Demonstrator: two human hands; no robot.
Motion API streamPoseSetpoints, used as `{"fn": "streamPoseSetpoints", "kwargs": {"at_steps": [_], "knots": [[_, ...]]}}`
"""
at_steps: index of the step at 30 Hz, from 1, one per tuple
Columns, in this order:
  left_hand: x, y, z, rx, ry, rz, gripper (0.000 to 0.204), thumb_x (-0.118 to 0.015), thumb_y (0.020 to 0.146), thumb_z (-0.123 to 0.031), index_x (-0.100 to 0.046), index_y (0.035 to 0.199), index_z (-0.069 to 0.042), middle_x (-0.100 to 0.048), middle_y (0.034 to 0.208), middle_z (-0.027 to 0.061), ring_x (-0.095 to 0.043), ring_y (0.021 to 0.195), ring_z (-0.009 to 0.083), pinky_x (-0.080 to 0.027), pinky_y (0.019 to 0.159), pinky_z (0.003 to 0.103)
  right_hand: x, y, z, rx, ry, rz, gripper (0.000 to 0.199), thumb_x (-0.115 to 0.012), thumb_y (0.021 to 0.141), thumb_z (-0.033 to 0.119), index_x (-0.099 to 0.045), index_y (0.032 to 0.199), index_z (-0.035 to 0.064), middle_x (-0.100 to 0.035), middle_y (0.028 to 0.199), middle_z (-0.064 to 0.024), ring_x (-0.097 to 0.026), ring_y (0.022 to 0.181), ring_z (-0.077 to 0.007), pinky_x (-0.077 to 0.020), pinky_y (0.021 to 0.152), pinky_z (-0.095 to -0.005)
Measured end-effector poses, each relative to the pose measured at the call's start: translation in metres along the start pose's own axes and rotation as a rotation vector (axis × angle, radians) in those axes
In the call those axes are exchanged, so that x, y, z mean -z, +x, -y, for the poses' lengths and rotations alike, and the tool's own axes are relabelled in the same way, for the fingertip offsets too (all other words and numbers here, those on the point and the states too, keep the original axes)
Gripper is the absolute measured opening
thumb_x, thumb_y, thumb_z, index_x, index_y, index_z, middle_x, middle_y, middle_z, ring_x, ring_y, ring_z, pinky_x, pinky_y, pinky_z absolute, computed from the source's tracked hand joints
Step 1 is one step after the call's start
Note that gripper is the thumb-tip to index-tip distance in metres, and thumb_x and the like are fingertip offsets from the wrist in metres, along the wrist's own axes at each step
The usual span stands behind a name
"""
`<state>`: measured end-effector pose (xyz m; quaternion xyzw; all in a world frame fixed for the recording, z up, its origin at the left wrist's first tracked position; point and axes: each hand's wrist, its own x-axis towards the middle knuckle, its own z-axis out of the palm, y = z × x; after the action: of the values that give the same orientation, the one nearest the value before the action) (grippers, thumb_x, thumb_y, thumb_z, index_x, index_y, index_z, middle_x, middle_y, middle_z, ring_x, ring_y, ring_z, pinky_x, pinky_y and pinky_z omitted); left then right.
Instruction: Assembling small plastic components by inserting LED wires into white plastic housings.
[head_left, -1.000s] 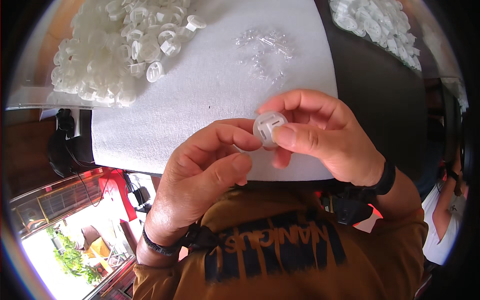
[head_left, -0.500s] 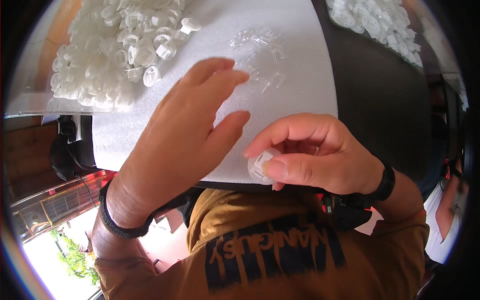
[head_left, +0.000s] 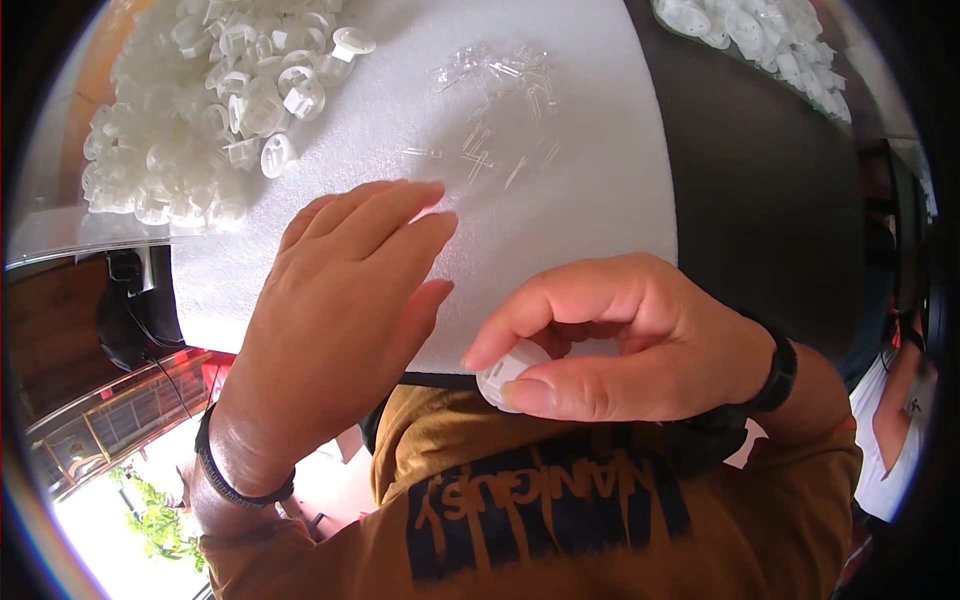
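My right hand (head_left: pixel 645 345) pinches a round white plastic piece (head_left: pixel 496 384) between thumb and fingers, just above the near edge of the white foam sheet (head_left: pixel 590 200). Part of the piece is hidden behind the thumb. To its left, my left hand (head_left: pixel 345 285) hovers over the foam, fingers stretched forward and the thumb apart from them; nothing shows in it. Beyond its fingertips lie several thin, clear plastic pieces (head_left: pixel 480 155), some loose and some in a small heap (head_left: pixel 500 68) farther back.
A large heap of similar white plastic pieces (head_left: pixel 175 130) fills a clear-edged tray at the far left. Another heap (head_left: pixel 765 45) sits at the far right, past the dark tabletop (head_left: pixel 760 170). Black cables (head_left: pixel 135 310) hang by the left edge. Part of another person (head_left: pixel 890 430) shows at right.
My left hand has drawn back toward me, away from the clear pieces, with its fingers closer together. My right hand has moved slightly nearer to me, and the white piece has tilted.
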<state>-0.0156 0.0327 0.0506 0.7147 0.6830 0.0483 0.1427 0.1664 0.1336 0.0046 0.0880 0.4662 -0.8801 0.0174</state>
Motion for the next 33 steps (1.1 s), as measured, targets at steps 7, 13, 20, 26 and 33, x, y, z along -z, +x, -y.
{"fn": "streamPoseSetpoints", "kwargs": {"at_steps": [7, 13, 20, 26, 33], "knots": [[-0.002, 0.006, 0.006, -0.012, -0.118, -0.153, 0.028, -0.061, 0.074, 0.000, -0.059, 0.102, -0.001, -0.059, 0.103, 0.0147, -0.055, 0.095, 0.0320, -0.044, 0.081, 0.035, -0.001, 0.000, 0.002, -0.061, 0.007, 0.007, 0.023, -0.061, 0.084, 0.005, -0.059, 0.106, -0.0022, -0.054, 0.077, 0.0013, -0.047, 0.071, -0.0045, -0.0385, 0.066, -0.0190], [-0.010, 0.037, 0.003, -0.083, 0.006, -0.161, 0.018, -0.060, 0.075, -0.002, -0.059, 0.093, -0.001, -0.056, 0.086, 0.0127, -0.054, 0.081, 0.0313, -0.044, 0.069, 0.037, -0.001, 0.000, 0.003, -0.051, -0.039, 0.017, 0.027, -0.065, 0.080, 0.000, -0.059, 0.106, -0.0027, -0.056, 0.083, -0.0009, -0.049, 0.073, -0.0049, -0.0395, 0.067, -0.0193], [-0.025, 0.059, 0.001, -0.144, 0.056, -0.242, 0.010, -0.060, 0.075, -0.006, -0.056, 0.083, -0.002, -0.053, 0.079, 0.0111, -0.053, 0.077, 0.0307, -0.043, 0.066, 0.039, -0.002, -0.001, 0.003, 0.008, -0.015, -0.001, 0.032, -0.063, 0.078, -0.005, -0.057, 0.110, -0.0038, -0.058, 0.096, -0.0063, -0.055, 0.087, -0.0091, -0.0440, 0.078, -0.0226], [-0.032, 0.064, 0.001, -0.184, 0.193, -0.296, 0.009, -0.058, 0.069, -0.003, -0.050, 0.074, -0.002, -0.049, 0.071, 0.0101, -0.052, 0.071, 0.0302, -0.044, 0.061, 0.039, -0.004, -0.002, 0.004, 0.024, -0.036, -0.042, 0.032, -0.063, 0.077, -0.007, -0.058, 0.108, -0.0035, -0.059, 0.100, -0.0083, -0.057, 0.091, -0.0121, -0.0444, 0.080, -0.0246], [-0.019, 0.043, -0.006, -0.179, 0.013, -0.329, 0.011, -0.056, 0.068, 0.002, -0.048, 0.073, -0.002, -0.049, 0.068, 0.0109, -0.052, 0.066, 0.0299, -0.043, 0.057, 0.038, -0.002, -0.003, 0.002, 0.006, 0.006, -0.058, 0.031, -0.063, 0.076, -0.006, -0.057, 0.107, -0.0044, -0.059, 0.103, -0.0110, -0.057, 0.094, -0.0147, -0.0450, 0.085, -0.0269]]}}
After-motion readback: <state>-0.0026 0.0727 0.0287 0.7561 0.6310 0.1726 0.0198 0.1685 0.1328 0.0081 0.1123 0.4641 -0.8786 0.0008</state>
